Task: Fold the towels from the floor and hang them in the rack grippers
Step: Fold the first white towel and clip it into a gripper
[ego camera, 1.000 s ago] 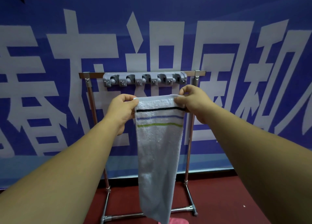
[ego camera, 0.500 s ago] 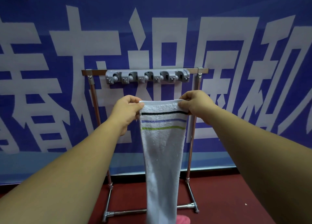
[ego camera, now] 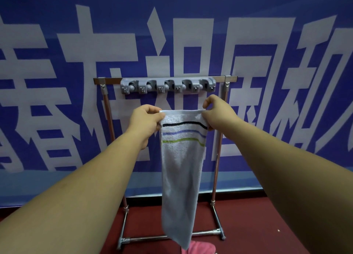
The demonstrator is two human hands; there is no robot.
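A white towel (ego camera: 181, 169) with black, blue and green stripes hangs folded lengthwise in front of me. My left hand (ego camera: 146, 120) pinches its top left corner and my right hand (ego camera: 219, 113) pinches its top right corner, holding the top edge level. Just above the hands, a grey strip of several rack grippers (ego camera: 168, 85) is mounted on the top bar of a metal stand (ego camera: 107, 108). All the grippers are bare. The towel's lower end dangles near the stand's bottom bar.
A blue banner (ego camera: 57, 81) with large white characters covers the wall behind the stand. The floor (ego camera: 248, 225) is dark red. A pink towel (ego camera: 200, 248) lies on the floor below the hanging towel, partly hidden by it.
The towel and both hands have stayed at about the same height below the grippers, shifting slightly right. My right hand's fingers have lifted a little at the towel's top edge.
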